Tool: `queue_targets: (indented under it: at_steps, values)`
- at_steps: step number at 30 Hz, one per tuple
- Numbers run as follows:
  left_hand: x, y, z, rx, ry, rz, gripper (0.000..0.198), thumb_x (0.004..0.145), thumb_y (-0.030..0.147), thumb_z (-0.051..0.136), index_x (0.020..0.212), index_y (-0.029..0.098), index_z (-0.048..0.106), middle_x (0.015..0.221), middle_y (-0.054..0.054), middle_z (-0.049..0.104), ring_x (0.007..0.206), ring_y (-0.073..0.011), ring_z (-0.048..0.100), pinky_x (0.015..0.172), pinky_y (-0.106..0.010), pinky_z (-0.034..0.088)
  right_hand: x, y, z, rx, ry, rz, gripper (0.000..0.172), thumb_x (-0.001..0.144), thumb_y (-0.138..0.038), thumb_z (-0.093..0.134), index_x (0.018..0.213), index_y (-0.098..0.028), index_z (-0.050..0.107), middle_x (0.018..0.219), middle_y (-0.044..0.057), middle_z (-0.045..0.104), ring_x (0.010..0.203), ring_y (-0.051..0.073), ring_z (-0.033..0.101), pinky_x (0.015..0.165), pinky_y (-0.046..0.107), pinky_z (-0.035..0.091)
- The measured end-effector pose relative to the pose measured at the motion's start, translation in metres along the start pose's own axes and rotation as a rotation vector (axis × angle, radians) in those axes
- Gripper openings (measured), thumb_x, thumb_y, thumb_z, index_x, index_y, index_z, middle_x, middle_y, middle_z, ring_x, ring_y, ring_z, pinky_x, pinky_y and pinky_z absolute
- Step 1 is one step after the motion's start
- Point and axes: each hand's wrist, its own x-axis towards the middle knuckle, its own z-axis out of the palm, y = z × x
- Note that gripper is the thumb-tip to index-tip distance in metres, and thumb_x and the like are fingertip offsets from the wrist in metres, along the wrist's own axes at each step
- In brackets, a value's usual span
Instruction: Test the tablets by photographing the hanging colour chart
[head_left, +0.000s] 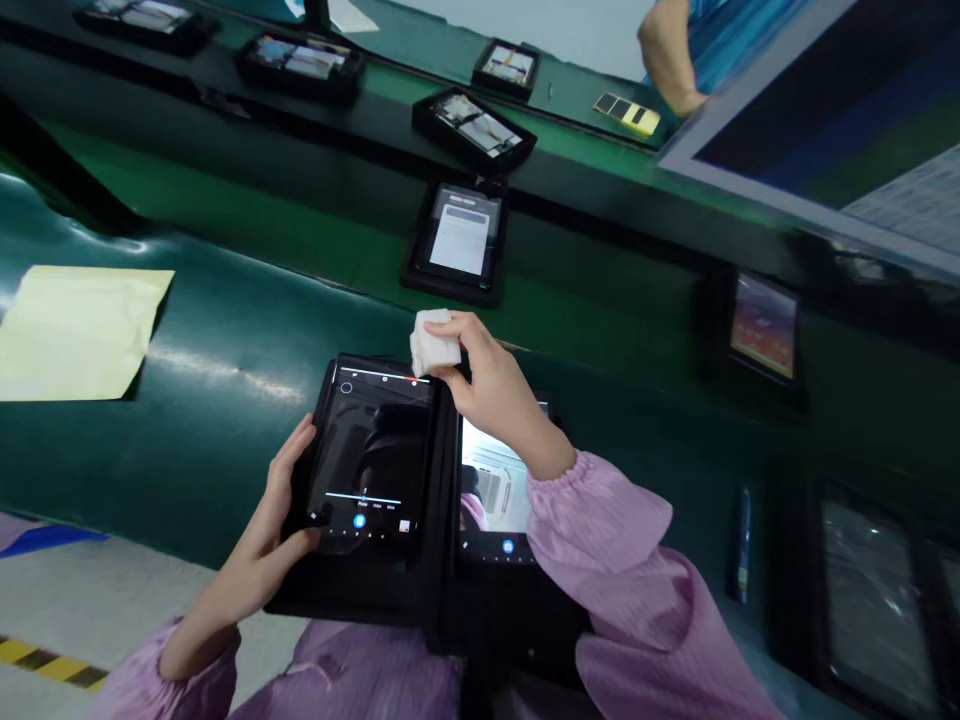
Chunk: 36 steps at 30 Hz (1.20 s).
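Note:
My right hand (pixel 487 380) pinches a folded white cloth (pixel 433 345) above the top right corner of the left tablet. That tablet (pixel 367 450) lies in a black tray (pixel 352 590) and shows a dark camera screen. My left hand (pixel 270 525) grips its left side, thumb over the lower front edge and fingers along the side. Beside it on the right, a second tablet (pixel 491 480) shows a bright camera picture; my right wrist and sleeve cover part of it.
Farther back, a lit tablet (pixel 459 235) sits in a black tray on the green line. Several trays with opened devices (pixel 480 125) stand behind it. Yellow paper (pixel 82 330) lies left; a blue pen (pixel 742 545) and another tablet (pixel 765 325) lie right. Another person's arm (pixel 667 55) shows at top right.

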Motion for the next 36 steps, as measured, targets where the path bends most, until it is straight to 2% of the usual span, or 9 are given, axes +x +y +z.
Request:
queue_targets:
  at_steps: [3,6,10,16,27,30,32,34,36]
  values:
    - [-0.002,0.001,-0.004,-0.095,-0.017,-0.053,0.077,0.099,0.028,0.059,0.167,0.048,0.028,0.183,0.007,0.013,0.17,-0.0332,0.003,0.137,-0.064,-0.001,0.0,0.001,0.001,0.002,0.005,-0.004,0.039,0.099,-0.01,0.057,0.133,-0.029,0.053,0.15,0.007,0.058,0.122,0.033,0.069,0.093,0.049,0.062]
    - [-0.001,0.0,-0.004,-0.1,0.007,-0.064,0.075,0.101,0.027,0.058,0.166,0.05,0.03,0.182,0.009,0.014,0.17,-0.0316,0.004,0.138,-0.062,-0.001,0.0,0.001,0.001,0.012,0.011,-0.01,0.039,0.099,-0.01,0.057,0.132,-0.03,0.053,0.15,0.007,0.058,0.121,0.033,0.069,0.091,0.047,0.062]
    - [0.0,-0.004,-0.001,-0.07,0.035,-0.039,0.074,0.102,0.028,0.058,0.167,0.049,0.029,0.182,0.007,0.015,0.17,-0.0319,0.005,0.138,-0.064,-0.001,0.0,0.001,0.001,0.012,0.011,-0.002,0.039,0.099,-0.009,0.058,0.132,-0.03,0.053,0.151,0.007,0.058,0.123,0.033,0.068,0.094,0.048,0.061]
    - [-0.001,-0.002,-0.004,-0.07,-0.001,-0.029,0.081,0.098,0.028,0.061,0.169,0.044,0.026,0.183,0.004,0.014,0.17,-0.0351,0.004,0.137,-0.065,0.001,0.0,0.001,0.001,0.025,0.014,-0.006,0.038,0.099,-0.009,0.057,0.132,-0.029,0.054,0.151,0.007,0.057,0.122,0.033,0.069,0.093,0.048,0.061]
    - [-0.001,0.0,-0.001,-0.028,0.004,-0.015,0.085,0.096,0.031,0.065,0.169,0.046,0.024,0.182,0.003,0.013,0.169,-0.0361,0.004,0.136,-0.069,-0.001,-0.001,0.002,0.003,0.02,0.024,-0.012,0.04,0.099,-0.01,0.057,0.133,-0.029,0.054,0.15,0.007,0.058,0.119,0.032,0.069,0.09,0.046,0.061]
    - [0.004,0.0,-0.003,0.011,0.008,-0.042,0.077,0.101,0.036,0.061,0.168,0.046,0.024,0.182,0.003,0.015,0.169,-0.0344,0.007,0.137,-0.067,0.006,-0.002,0.001,0.002,0.0,0.017,-0.025,0.038,0.099,-0.012,0.059,0.133,-0.029,0.053,0.149,0.007,0.058,0.12,0.032,0.069,0.089,0.046,0.061]
    - [0.016,0.002,-0.009,0.076,0.042,-0.067,0.07,0.104,0.043,0.057,0.167,0.045,0.027,0.18,0.001,0.022,0.168,-0.0338,0.017,0.136,-0.066,0.016,-0.005,-0.003,-0.004,-0.025,0.022,-0.07,0.037,0.1,-0.015,0.062,0.133,-0.029,0.054,0.147,0.008,0.059,0.121,0.033,0.068,0.089,0.046,0.061]
    - [0.037,0.007,-0.016,0.17,0.082,-0.082,0.066,0.105,0.051,0.052,0.166,0.039,0.029,0.176,-0.004,0.032,0.163,-0.0338,0.031,0.133,-0.063,0.029,-0.013,-0.006,-0.018,-0.064,0.062,-0.111,0.038,0.099,-0.019,0.065,0.135,-0.03,0.054,0.145,0.008,0.06,0.124,0.032,0.066,0.093,0.047,0.06]
    - [0.064,0.014,-0.024,0.258,0.088,-0.085,0.066,0.105,0.057,0.047,0.164,0.031,0.033,0.17,-0.009,0.042,0.155,-0.0335,0.043,0.13,-0.059,0.037,-0.028,-0.007,-0.041,-0.145,0.14,-0.097,0.041,0.099,-0.025,0.068,0.137,-0.031,0.055,0.141,0.008,0.061,0.126,0.033,0.064,0.098,0.049,0.058]
